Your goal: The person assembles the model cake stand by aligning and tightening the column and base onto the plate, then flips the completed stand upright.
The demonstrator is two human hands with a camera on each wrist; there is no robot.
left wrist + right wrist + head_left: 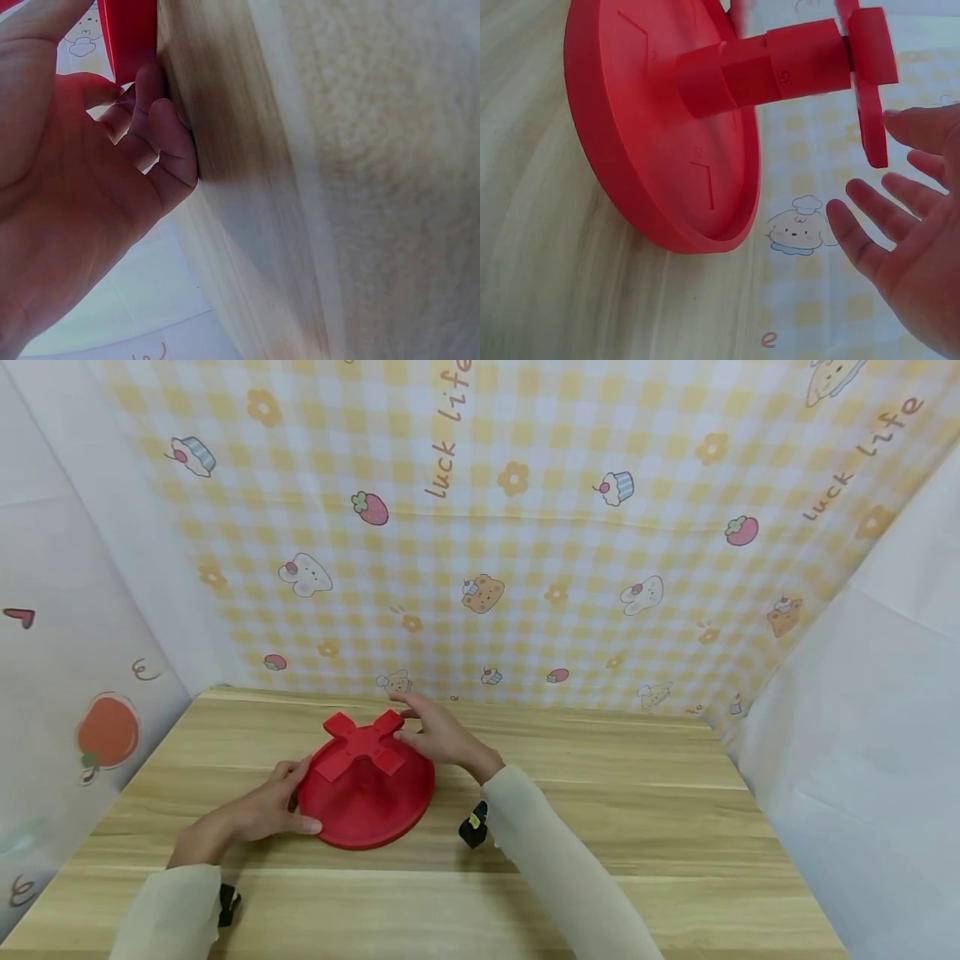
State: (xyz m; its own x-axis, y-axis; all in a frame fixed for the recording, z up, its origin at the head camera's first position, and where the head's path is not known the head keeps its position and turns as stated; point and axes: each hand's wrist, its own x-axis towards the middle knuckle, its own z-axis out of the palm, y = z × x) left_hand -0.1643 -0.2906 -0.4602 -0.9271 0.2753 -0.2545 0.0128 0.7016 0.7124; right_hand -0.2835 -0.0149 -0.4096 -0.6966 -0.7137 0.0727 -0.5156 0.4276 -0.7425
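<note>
A red stand (pixel 367 814) with a round, rimmed base sits on the table; a short post (pixel 769 67) joins the base to a cross-shaped top (pixel 363 743). My left hand (pixel 262 810) holds the left side of the base, thumb at the near rim and fingers at the far side. In the left wrist view, its curled fingers meet the red rim (pixel 133 37). At the right of the cross, my right hand (pixel 442 735) has its fingers spread, with the thumb at or against one arm of the cross. The right wrist view shows those fingers (pixel 870 214) apart from the stand.
The wood-grain table (pixel 622 852) extends right and toward the front. A yellow checked cloth (pixel 525 543) hangs along its back edge, with white cloth (pixel 862 735) at the sides. Black wrist devices (pixel 474 827) sit on both wrists.
</note>
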